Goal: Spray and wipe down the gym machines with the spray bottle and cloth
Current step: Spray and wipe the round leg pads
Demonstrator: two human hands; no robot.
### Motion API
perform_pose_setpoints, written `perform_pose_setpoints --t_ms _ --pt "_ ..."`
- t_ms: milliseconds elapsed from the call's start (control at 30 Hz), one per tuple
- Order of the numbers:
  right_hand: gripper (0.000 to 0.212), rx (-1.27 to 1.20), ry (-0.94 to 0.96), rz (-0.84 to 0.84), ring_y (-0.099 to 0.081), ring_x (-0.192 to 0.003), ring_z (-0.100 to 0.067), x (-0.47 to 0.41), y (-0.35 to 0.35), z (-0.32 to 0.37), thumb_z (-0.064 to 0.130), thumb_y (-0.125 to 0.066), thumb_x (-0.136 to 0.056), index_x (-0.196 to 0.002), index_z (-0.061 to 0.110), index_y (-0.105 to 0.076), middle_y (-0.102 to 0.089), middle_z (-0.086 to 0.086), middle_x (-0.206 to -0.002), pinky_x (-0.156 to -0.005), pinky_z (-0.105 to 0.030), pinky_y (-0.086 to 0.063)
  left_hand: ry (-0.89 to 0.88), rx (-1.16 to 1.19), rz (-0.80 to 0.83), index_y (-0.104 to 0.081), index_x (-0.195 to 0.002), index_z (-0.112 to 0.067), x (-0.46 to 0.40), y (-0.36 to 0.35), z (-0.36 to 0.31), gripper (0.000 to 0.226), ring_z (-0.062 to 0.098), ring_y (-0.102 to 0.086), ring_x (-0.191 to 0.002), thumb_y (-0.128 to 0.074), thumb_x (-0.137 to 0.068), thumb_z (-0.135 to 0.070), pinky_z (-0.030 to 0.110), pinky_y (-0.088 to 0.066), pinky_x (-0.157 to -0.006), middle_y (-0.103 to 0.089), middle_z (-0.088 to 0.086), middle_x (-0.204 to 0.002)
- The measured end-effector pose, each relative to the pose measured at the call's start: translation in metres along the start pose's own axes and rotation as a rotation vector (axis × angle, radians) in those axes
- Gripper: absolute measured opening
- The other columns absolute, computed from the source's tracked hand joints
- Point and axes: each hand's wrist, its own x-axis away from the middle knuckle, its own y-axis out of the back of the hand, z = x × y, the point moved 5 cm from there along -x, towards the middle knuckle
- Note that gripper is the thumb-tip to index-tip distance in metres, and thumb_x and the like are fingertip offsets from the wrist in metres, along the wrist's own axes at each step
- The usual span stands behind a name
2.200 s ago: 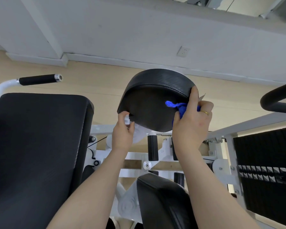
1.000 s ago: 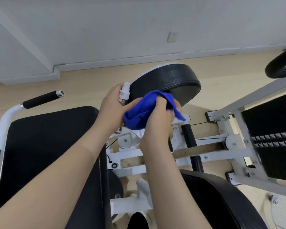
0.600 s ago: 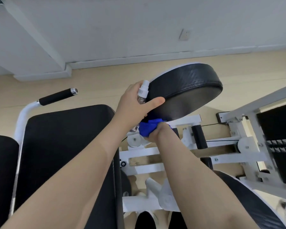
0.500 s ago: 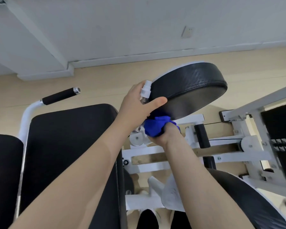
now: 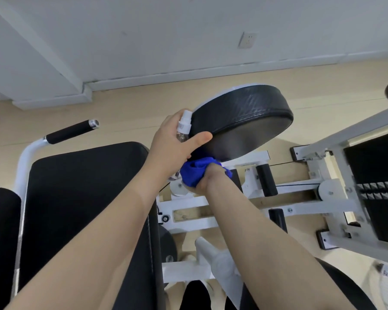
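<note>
Your two forearms (image 5: 112, 238) are bare from wrist to frame edge, with no sleeves showing. Your left hand (image 5: 173, 144) and right hand (image 5: 207, 180) wear no gloves or watch.

Wall socket (image 5: 246, 40), wooden floor (image 5: 130, 113)

Right hand (image 5: 207, 179) mostly hidden by blue cloth (image 5: 194, 173)

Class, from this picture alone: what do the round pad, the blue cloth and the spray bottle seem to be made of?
Round pad: probably vinyl or faux leather over padding; black, fine grain, dull sheen.
Blue cloth: soft fabric, perhaps microfibre; matte, bunched in folds in the right hand.
Spray bottle: likely plastic; opaque white nozzle, clear body, held in the left hand.
</note>
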Motion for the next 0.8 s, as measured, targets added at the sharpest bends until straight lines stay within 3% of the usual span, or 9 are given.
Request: perform_pose_setpoints --t_ms 133,233,333,400,500,600,667,733,800 --pt "0.028 -0.16 -0.197 0.055 -0.059 -0.096 -0.024 0.029 0.0 -0.004 0.019 -0.038 -0.091 -0.11 0.011 -0.057 -0.063 -0.007 -0.11 -0.071 -0.032 -0.048 -0.006 -0.031 0.018 -0.043 -0.084 -0.05 -0.004 0.0 -0.006 0.035 0.011 -0.05 -0.067 -0.067 -0.082 -0.025 0.008 -0.04 -0.045 -0.053 -0.003 -0.084" --pt "0.023 -0.272 -0.172 0.135 -0.054 -0.077 -0.019 0.026 -0.01 -0.002 0.022 -0.032 -0.093 -0.088 0.01 -0.05 -0.056 -0.006 -0.086 -0.072 -0.027 -0.044 -0.032 -0.067 0.053 -0.042 -0.081 -0.049 -0.009 -0.001 -0.009 0.034 0.011 -0.05 -0.066 -0.066 -0.084 -0.025 0.009 -0.041 -0.045 -0.051 -0.005 -0.081" --pt "0.024 -0.439 -0.264 0.073 -0.058 -0.049 -0.019 -0.001 -0.011 -0.008 0.023 -0.038 -0.095 -0.081 0.007 -0.05 -0.058 -0.008 -0.058 -0.046 -0.023 -0.049 -0.043 -0.061 0.053 -0.041 -0.082 -0.052 -0.01 0.0 -0.008 0.037 0.01 -0.05 -0.064 -0.066 -0.084 -0.024 0.009 -0.042 -0.046 -0.051 -0.006 -0.08" --pt "0.026 -0.387 -0.201 -0.053 -0.064 -0.065 -0.025 -0.016 0.002 -0.005 0.027 -0.042 -0.095 -0.105 0.007 -0.055 -0.064 -0.011 -0.076 -0.05 -0.033 -0.052 -0.046 -0.054 0.064 -0.04 -0.083 -0.053 -0.01 0.0 -0.008 0.038 0.01 -0.05 -0.064 -0.066 -0.084 -0.025 0.008 -0.042 -0.046 -0.051 -0.006 -0.082" --pt "0.04 -0.336 -0.016 -0.134 -0.054 -0.114 -0.029 -0.017 0.034 0.021 0.025 -0.043 -0.096 -0.132 0.01 -0.041 -0.054 -0.007 -0.129 -0.086 -0.041 -0.048 -0.034 -0.062 0.068 -0.042 -0.084 -0.052 -0.012 0.002 -0.008 0.035 0.01 -0.049 -0.063 -0.066 -0.084 -0.026 0.008 -0.041 -0.046 -0.051 -0.002 -0.084" --pt "0.035 -0.304 0.154 -0.147 -0.063 -0.09 -0.025 -0.004 0.06 0.049 0.022 -0.047 -0.091 -0.124 0.008 -0.048 -0.059 -0.003 -0.12 -0.063 -0.029 -0.051 -0.025 -0.095 0.091 -0.045 -0.085 -0.049 -0.012 0.002 -0.015 0.031 0.01 -0.049 -0.062 -0.065 -0.084 -0.026 0.01 -0.041 -0.045 -0.051 -0.002 -0.082" --pt "0.026 -0.272 0.211 -0.139 -0.058 -0.071 -0.02 -0.003 0.059 0.05 0.015 -0.041 -0.095 -0.118 0.004 -0.048 -0.054 -0.007 -0.105 -0.06 -0.027 -0.049 -0.018 -0.099 0.1 -0.044 -0.084 -0.049 -0.013 0.001 -0.015 0.032 0.01 -0.049 -0.06 -0.065 -0.084 -0.025 0.01 -0.041 -0.045 -0.051 -0.002 -0.08" --pt "0.025 -0.156 0.185 -0.225 -0.057 -0.073 -0.019 -0.012 0.054 0.041 0.01 -0.039 -0.097 -0.12 0.005 -0.046 -0.052 -0.008 -0.103 -0.066 -0.03 -0.051 -0.013 -0.106 0.096 -0.045 -0.085 -0.049 -0.015 0.001 -0.01 0.031 0.009 -0.049 -0.059 -0.066 -0.084 -0.026 0.009 -0.04 -0.046 -0.05 -0.003 -0.079" --pt "0.03 -0.151 -0.008 -0.27 -0.058 -0.097 -0.023 -0.034 0.05 0.028 0.016 -0.041 -0.097 -0.125 0.008 -0.047 -0.055 -0.002 -0.112 -0.091 -0.041 -0.048 -0.023 -0.102 0.074 -0.05 -0.093 -0.043 -0.019 0.002 -0.002 0.023 0.008 -0.049 -0.056 -0.065 -0.083 -0.029 0.011 -0.041 -0.047 -0.051 -0.004 -0.079"
